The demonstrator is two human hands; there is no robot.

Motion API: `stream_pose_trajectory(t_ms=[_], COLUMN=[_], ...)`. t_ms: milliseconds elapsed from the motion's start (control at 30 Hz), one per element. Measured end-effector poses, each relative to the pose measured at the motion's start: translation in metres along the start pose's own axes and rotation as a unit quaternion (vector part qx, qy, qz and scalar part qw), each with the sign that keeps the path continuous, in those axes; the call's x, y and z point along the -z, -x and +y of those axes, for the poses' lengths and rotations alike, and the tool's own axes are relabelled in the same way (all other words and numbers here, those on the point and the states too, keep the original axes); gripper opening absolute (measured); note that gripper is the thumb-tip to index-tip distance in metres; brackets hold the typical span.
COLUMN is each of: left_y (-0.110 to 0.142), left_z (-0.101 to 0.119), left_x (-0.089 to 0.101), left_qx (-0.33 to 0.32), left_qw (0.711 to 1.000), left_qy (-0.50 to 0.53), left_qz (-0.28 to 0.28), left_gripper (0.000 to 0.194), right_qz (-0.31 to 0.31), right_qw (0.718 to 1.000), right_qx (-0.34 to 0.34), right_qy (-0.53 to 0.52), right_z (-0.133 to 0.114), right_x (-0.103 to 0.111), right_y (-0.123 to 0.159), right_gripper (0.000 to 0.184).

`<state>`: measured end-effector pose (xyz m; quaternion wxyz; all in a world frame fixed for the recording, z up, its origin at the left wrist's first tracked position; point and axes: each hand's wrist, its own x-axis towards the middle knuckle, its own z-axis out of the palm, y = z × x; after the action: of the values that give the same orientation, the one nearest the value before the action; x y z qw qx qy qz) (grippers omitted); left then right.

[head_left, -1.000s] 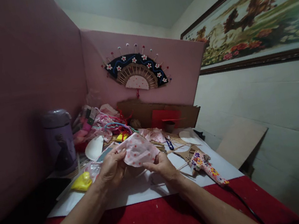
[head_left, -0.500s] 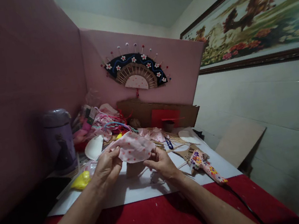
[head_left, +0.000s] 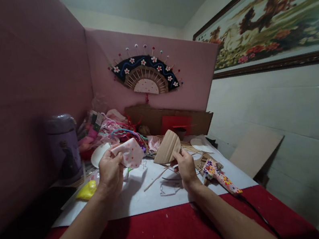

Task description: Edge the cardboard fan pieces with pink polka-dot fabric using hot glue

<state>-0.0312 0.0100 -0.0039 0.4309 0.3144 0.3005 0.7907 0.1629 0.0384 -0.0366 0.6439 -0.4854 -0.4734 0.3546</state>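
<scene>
A piece of pink fabric with red dots (head_left: 132, 154) is pinched in my left hand (head_left: 111, 172), raised above the white sheet. My right hand (head_left: 186, 168) grips a brown cardboard piece (head_left: 168, 147) with a rounded edge by its lower right corner, tilted up. The fabric and the cardboard are apart, with a gap between them. Thin sticks (head_left: 156, 178) lie on the sheet below. To the right of my right hand rests a flower-patterned glue gun (head_left: 222, 176) with a black cord.
A purple flask (head_left: 64, 147) stands at the left, near a yellow packet (head_left: 86, 191). Behind my left hand are a white plate (head_left: 98, 154) and a heap of pink and coloured craft materials (head_left: 113, 125). A decorated fan (head_left: 144, 71) hangs on the pink panel.
My hands have moved apart. The fabric, held by both hands before, is now only in my left hand, and the cardboard is raised in plain view in my right.
</scene>
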Motion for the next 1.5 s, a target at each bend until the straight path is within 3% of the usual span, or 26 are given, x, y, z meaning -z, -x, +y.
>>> stream_pose_trajectory(t_ms=[100,167,233,300,333,367,433,500,567,600,633,700,733,767,900,1033,1133,1233,1367,1500], left_y=[0.003,0.008,0.016,0.024,0.026,0.027,0.025,0.019,0.015,0.015,0.016,0.022,0.025,0.027,0.025,0.015,0.014,0.016,0.019,0.024], left_z=[-0.001,-0.002,-0.001,0.0,0.001,0.001,0.0,-0.002,-0.006,-0.008,-0.01,-0.013,-0.013,-0.014,-0.011,0.0,0.006,0.004,-0.006,-0.015], left_x=[-0.002,-0.005,-0.009,-0.012,-0.013,-0.014,-0.013,-0.01,-0.007,-0.006,-0.005,-0.006,-0.007,-0.009,-0.013,-0.013,-0.013,-0.012,-0.01,-0.01], left_qx=[-0.024,-0.03,-0.012,0.036,0.047,0.042,0.007,-0.02,0.021,0.074,0.155,0.316,0.369,0.384,0.257,0.215,0.217,0.195,0.185,0.215], left_qw=[0.999,0.995,0.976,0.933,0.915,0.913,0.945,0.978,0.988,0.985,0.974,0.934,0.912,0.905,0.958,0.969,0.966,0.97,0.969,0.953], left_qy=[-0.027,-0.075,-0.145,-0.19,-0.191,-0.185,-0.158,-0.136,-0.144,-0.152,-0.158,-0.091,-0.05,-0.008,0.072,0.114,0.132,0.114,0.084,0.113], left_qz=[-0.02,-0.065,-0.162,-0.304,-0.351,-0.361,-0.287,-0.155,-0.058,-0.041,-0.056,-0.143,-0.169,-0.185,-0.105,-0.037,-0.038,-0.085,-0.137,-0.183], left_gripper=[0.035,0.04,0.04,0.032,0.032,0.032,0.034,0.03,0.021,0.018,0.02,0.032,0.036,0.036,0.016,0.016,0.016,0.019,0.024,0.025], right_qz=[-0.082,-0.145,-0.198,-0.241,-0.257,-0.265,-0.258,-0.23,-0.208,-0.204,-0.206,-0.227,-0.24,-0.251,-0.24,-0.165,-0.098,-0.011,0.117,0.155], right_qw=[0.996,0.985,0.971,0.958,0.952,0.947,0.945,0.952,0.959,0.961,0.962,0.959,0.956,0.954,0.964,0.984,0.995,0.995,0.966,0.891], right_qx=[-0.038,-0.081,-0.115,-0.124,-0.121,-0.116,-0.109,-0.103,-0.086,-0.071,-0.054,-0.027,-0.019,-0.015,-0.033,-0.022,0.024,0.095,0.216,0.387], right_qy=[-0.02,-0.048,-0.064,-0.094,-0.115,-0.137,-0.169,-0.175,-0.174,-0.172,-0.171,-0.17,-0.168,-0.162,-0.11,-0.059,-0.02,0.018,0.081,0.18], right_z=[-0.001,0.001,0.005,0.01,0.011,0.012,0.011,0.007,0.003,0.001,-0.001,-0.003,-0.004,-0.004,-0.003,0.0,-0.001,-0.008,-0.02,-0.022], right_x=[-0.003,-0.006,-0.009,-0.013,-0.015,-0.016,-0.016,-0.015,-0.012,-0.011,-0.011,-0.011,-0.011,-0.012,-0.013,-0.011,-0.006,-0.001,0.007,0.009], right_y=[0.005,0.008,0.011,0.014,0.015,0.015,0.016,0.016,0.017,0.018,0.019,0.021,0.023,0.024,0.023,0.018,0.014,0.011,0.012,0.02], right_gripper=[0.015,0.013,0.015,0.018,0.02,0.022,0.023,0.022,0.025,0.029,0.033,0.037,0.037,0.035,0.023,0.024,0.025,0.024,0.021,0.014])
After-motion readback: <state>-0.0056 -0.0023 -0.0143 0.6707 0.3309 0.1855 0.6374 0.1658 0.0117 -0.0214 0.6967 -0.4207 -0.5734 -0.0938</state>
